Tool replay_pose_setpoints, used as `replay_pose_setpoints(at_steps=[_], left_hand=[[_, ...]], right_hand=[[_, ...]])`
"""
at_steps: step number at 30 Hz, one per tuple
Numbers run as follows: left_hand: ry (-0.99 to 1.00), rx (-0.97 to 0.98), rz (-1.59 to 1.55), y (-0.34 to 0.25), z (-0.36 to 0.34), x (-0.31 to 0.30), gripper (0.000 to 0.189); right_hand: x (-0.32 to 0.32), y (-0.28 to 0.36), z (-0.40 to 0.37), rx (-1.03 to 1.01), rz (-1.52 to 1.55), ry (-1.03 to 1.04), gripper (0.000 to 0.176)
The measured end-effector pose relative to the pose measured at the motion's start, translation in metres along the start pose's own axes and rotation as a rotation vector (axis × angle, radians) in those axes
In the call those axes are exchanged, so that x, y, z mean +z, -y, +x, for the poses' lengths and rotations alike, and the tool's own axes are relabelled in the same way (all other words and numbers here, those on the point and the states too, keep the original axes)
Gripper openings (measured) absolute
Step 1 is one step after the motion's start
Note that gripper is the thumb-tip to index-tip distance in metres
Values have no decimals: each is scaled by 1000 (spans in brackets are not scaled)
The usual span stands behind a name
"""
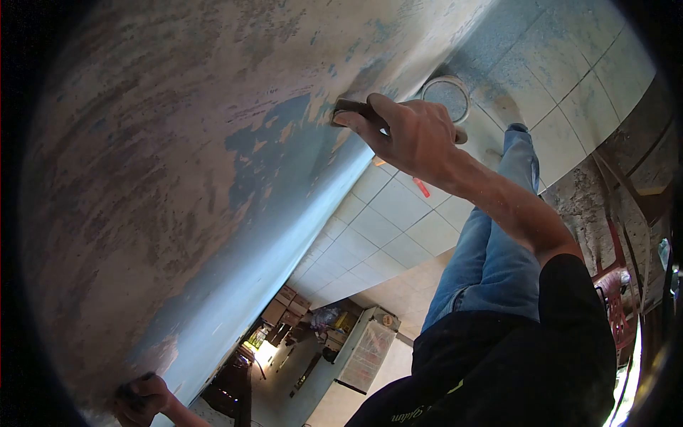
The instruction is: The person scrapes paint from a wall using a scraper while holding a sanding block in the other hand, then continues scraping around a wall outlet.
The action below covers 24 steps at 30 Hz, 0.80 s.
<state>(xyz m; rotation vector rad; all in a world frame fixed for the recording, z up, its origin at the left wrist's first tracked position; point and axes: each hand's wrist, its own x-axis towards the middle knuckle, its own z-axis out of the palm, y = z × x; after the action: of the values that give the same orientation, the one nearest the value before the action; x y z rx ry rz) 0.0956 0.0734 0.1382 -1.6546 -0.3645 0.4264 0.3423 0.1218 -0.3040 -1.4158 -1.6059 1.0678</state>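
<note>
My right hand (413, 132) is closed around a scraper (352, 109), its dark, broad end against the wall and its handle end showing behind my palm. The wall (178, 128) is blue, with patchy brownish-white areas and curved smear marks across much of it. Low in the view at the far left, my left hand (146, 398) is closed at the wall surface around something dark. Shadow hides what that thing is.
A white-rimmed bucket (466, 107) stands at the foot of the wall on pale floor tiles (388, 213) strewn with bluish flakes. An orange-red object (421, 187) lies there. Cardboard boxes (288, 304) and a white cabinet (366, 352) are in the background. At right is a red chair (617, 309).
</note>
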Motion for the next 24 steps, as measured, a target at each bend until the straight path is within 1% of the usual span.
replay_pose_setpoints(at_steps=[1, 3, 4, 6, 7, 8, 9, 10, 11, 12, 13, 14, 15, 16, 17, 18, 19, 20, 21, 22, 23, 24], left_hand=[[47, -53, -26, 2, -6, 0, 35], [48, -34, -8, 8, -16, 3, 35], [49, -13, 9, 12, -21, 4, 35], [48, 29, 46, 17, -26, 6, 35], [48, 51, 64, 19, -26, 5, 35], [45, 53, 64, 14, -16, 4, 35], [0, 74, 64, 8, -8, 1, 34], [-42, 95, 67, 3, 0, 0, 33], [-36, 100, 72, 1, 4, -1, 33], [3, 90, -18, 0, 5, -2, 26], [40, 71, -106, -2, 5, -2, 26], [-69, 98, -20, -2, 2, 0, 30], [-64, 87, -12, -4, 3, 0, 30], [-58, 6, -79, -7, 4, 1, 30], [-51, -78, -146, -10, 5, 1, 31], [-54, -68, -154, -11, 5, 1, 33], [-54, -62, -161, -10, 5, 1, 34], [-42, -81, -203, -8, 0, 2, 34], [-29, -101, -245, -3, -10, 4, 34], [-37, -76, -178, 8, -27, 8, 32], [-45, -50, -110, 19, -44, 14, 31], [-65, -59, -175, 25, -55, 19, 30]], right_hand=[[0, -1, 0, 0, -2, 0, 42], [0, -4, 3, -132, -123, -95, 42], [-1, -6, 5, -133, -124, -95, 42], [-4, -9, 10, -171, -4, -50, 43], [-3, -8, 10, -172, -4, -53, 43], [1, -6, 10, -74, 190, 45, 43], [3, -4, 10, 20, 383, 143, 42], [2, -1, 10, 14, 387, 142, 42], [1, 4, 9, 126, 488, 225, 40], [-1, 10, 5, 239, 587, 311, 39], [-1, 14, 0, 232, 586, 313, 39], [-1, 16, -7, 226, 566, 213, 34], [0, 14, -14, 217, 542, 112, 29], [2, 6, -22, 203, 530, 115, 29], [6, -11, -33, 32, 334, -101, 23], [8, -30, -45, -145, 136, -310, 19], [6, -55, -58, -57, -26, -185, 22], [10, -85, -75, 76, -85, -79, 27], [2, -113, -92, 269, -52, 136, 27], [-9, -128, -102, 467, -26, 350, 27], [-24, -122, -107, 446, -52, 355, 27], [-42, -113, -114, 559, 109, 307, 27]])
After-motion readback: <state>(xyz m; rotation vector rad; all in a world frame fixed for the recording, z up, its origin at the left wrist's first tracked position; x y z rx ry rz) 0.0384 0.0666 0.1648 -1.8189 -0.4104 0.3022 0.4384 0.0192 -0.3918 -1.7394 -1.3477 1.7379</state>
